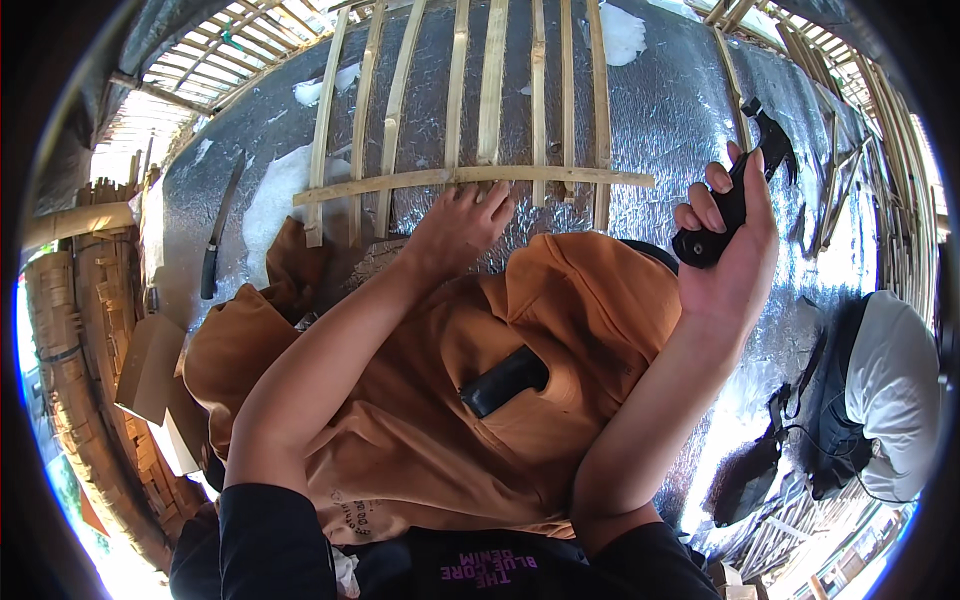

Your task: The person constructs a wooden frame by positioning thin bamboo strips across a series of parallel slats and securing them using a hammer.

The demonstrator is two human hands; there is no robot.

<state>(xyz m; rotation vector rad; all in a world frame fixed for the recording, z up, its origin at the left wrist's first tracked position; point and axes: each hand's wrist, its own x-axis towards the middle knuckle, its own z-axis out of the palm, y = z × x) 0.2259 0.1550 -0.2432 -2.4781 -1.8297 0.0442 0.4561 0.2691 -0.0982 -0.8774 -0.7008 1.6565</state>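
Observation:
Several long bamboo slats lie roughly parallel, running away from me. A thin bamboo crosspiece lies across them near their close ends. My left hand rests at the middle of this crosspiece, fingers bent and closed against its near edge; whether a nail is between the fingertips is too small to tell. Raised at the right, my right hand grips the black handle of a hammer. Its dark head, with what looks like a claw, points up and away, apart from the bamboo.
Silvery foil sheeting covers the floor. A knife lies at the left. Brown cloth drapes my lap, with a black rectangular object on it. At right are a white-and-black bundle and bamboo strips; a cardboard box stands left.

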